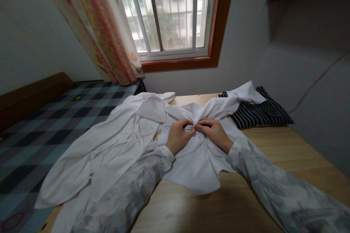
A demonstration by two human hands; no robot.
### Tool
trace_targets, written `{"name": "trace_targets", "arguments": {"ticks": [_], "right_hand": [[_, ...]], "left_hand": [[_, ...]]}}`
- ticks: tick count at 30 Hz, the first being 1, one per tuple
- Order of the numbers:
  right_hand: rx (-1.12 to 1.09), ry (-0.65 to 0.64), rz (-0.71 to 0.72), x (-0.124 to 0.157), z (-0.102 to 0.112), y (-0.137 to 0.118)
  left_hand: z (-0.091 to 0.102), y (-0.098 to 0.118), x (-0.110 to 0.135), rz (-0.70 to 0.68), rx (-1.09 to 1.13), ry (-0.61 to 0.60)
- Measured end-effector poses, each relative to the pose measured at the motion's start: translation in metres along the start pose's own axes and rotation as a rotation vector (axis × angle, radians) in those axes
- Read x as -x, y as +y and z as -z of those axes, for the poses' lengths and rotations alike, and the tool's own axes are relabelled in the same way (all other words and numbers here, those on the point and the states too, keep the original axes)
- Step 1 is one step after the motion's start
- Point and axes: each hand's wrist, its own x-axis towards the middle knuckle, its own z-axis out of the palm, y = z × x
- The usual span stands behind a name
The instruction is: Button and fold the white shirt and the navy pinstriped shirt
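A white button-up shirt (201, 174) lies spread on the wooden table, its front placket running up the middle. My left hand (180, 134) pinches the placket from the left, thumb and fingers together. From the right, my right hand (214, 131) pinches the same spot, and the fingertips of both hands nearly meet there. What sits right between the fingertips is too small to make out. A small button (199, 138) shows just below my hands. One shirt sleeve (240, 96) stretches to the upper right.
Another white garment (109, 149) is heaped on the left, hanging over the table edge. A black striped cloth (262, 113) lies at the back right of the wooden table (276, 145). Beside the table is a bed with a checked cover (68, 113); a window (175, 11) and curtain (106, 25) are behind.
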Motion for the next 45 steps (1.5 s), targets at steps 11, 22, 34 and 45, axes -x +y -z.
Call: {"name": "trace_targets", "arguments": {"ticks": [11,22,34,45], "right_hand": [[0.01,-0.002,-0.036,0.0,0.0,0.0],[0.065,-0.013,0.004,0.002,0.0,-0.006],[0.067,-0.093,0.033,0.001,0.0,-0.005],[0.293,-0.096,0.249,0.004,0.004,-0.001]], "left_hand": [[0.001,-0.003,0.0,0.01,0.107,-0.031],[0.007,0.005,-0.006,-0.004,0.217,-0.081],[0.007,0.001,-0.007,0.01,0.218,-0.13],[0.018,-0.011,-0.018,0.021,0.2,0.051]]}}
